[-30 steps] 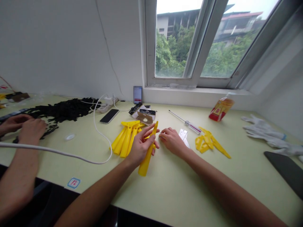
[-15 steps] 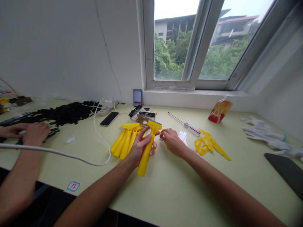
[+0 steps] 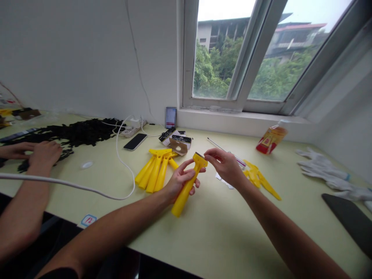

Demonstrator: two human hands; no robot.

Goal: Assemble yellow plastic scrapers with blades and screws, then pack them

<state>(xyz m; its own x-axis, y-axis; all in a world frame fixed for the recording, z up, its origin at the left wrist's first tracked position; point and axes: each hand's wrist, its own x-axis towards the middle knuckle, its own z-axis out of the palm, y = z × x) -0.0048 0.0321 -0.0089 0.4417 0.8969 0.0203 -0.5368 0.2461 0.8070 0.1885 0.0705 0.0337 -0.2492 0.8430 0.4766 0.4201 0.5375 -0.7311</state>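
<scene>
Daylight from window (image 3: 232, 58), soft shadows, wide-angle edge warp, corners maybe slightly blurred

Yellow plastic scraper (image 3: 188, 185), long handle tilted with its wide head up and away, raised above the pale green table, gripped mid-handle, fingertips touching its head

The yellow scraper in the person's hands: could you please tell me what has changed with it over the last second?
The left hand has turned the yellow scraper from edge-on to show its wide head. The right hand has lifted off the table and brought its fingertips to that head. The left hand's grip on the handle, the pile of yellow scrapers and the screwdriver stayed put.
</scene>
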